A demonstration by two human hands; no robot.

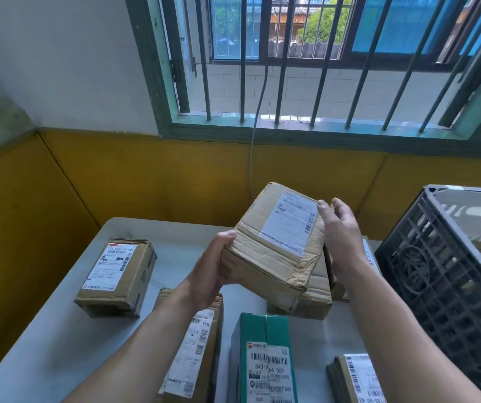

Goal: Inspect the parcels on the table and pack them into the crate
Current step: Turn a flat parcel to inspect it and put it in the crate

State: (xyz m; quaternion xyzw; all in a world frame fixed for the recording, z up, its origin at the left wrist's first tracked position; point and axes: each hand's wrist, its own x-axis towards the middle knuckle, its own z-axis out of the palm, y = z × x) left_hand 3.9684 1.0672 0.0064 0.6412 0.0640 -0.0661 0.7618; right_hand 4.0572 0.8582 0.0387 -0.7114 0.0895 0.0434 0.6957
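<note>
I hold a brown cardboard parcel (274,245) with a white shipping label up above the table, tilted toward me. My left hand (213,266) grips its near left corner, thumb on top. My right hand (339,231) holds its far right edge with the fingers curled over it. The dark plastic crate (425,274) stands at the right, with parcels partly visible inside. More parcels lie on the grey table (59,338): a brown box (117,277) at the left, a flat brown one (195,353) under my left forearm, a green one (262,359) near the front.
Another brown parcel (315,298) lies under the held one, and a labelled parcel (355,379) sits at the front right beside the crate. A yellow-panelled wall and a barred window (291,68) stand behind the table. A thin cable (252,158) hangs down from the sill.
</note>
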